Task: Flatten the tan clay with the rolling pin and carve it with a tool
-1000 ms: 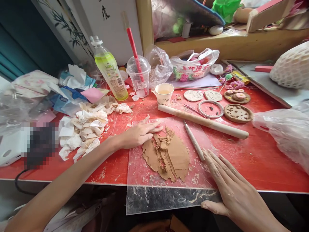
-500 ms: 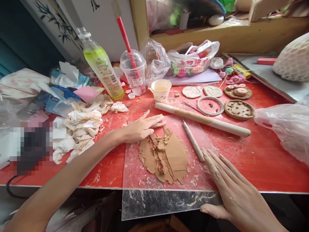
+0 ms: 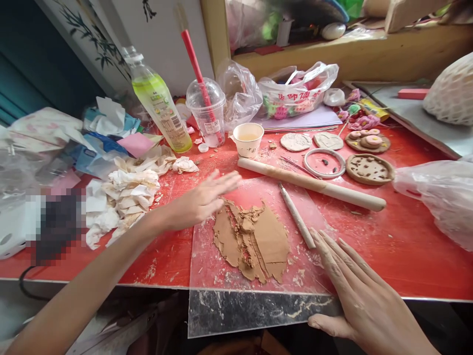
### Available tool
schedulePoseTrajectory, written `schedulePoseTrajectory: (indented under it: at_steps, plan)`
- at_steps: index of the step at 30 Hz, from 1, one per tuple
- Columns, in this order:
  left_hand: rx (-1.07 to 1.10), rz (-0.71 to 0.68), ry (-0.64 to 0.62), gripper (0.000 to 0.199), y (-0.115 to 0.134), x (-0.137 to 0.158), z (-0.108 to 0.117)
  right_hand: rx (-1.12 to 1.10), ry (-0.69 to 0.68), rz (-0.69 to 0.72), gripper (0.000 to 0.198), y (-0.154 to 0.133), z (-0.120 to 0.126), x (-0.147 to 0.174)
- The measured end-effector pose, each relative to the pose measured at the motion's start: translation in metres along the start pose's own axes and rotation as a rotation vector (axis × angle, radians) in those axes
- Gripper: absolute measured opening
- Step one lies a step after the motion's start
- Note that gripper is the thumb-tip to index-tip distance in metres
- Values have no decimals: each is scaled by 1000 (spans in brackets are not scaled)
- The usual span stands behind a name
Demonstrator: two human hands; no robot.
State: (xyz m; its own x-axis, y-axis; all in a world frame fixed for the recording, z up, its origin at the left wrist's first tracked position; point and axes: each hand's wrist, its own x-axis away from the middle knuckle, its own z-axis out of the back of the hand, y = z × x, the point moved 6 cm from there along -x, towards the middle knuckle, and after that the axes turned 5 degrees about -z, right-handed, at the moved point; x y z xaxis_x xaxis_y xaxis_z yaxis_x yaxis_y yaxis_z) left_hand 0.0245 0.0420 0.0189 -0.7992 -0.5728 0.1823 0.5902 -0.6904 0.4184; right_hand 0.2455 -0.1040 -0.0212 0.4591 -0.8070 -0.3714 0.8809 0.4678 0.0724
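Observation:
A flattened, torn slab of brown clay [image 3: 271, 236] lies on a clear plastic board [image 3: 218, 315] that juts over the table's front edge. Crumbled ridges and a strip of cuts run down its middle. Just left of the slab's upper edge, my left hand [image 3: 207, 197] is open, slightly blurred, with nothing in it. My right hand [image 3: 358, 286] rests flat at the board's right side, fingers stretched out. Its fingertips lie close by the end of a pen-shaped clay tool [image 3: 296, 217]; whether they touch it I cannot tell. Behind lies a long rolling pin [image 3: 314, 184].
A paper cup of liquid [image 3: 248, 143], a drink bottle [image 3: 162, 113] and a plastic cup with a red straw [image 3: 205, 113] stand behind. Crumpled tissues [image 3: 129, 192] are heaped left. Round clay pieces [image 3: 369, 169] and a ring [image 3: 324, 163] lie at the right rear.
My left hand has drawn back leftward from the clay slab's top edge, uncovering more of it. My right hand stays in place. The view has shifted slightly.

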Motion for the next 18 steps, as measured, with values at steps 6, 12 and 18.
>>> schedulePoseTrajectory:
  at_steps: [6,12,18]
  plan:
    - [-112,145,4,52,-14,43,-14,11,9,-9,99,2,-6,7]
    - [19,130,-47,52,-8,27,-9,17,-3,5,98,2,-7,4]
    - [105,49,-104,55,11,12,-15,30,8,37,97,-2,1,-2]
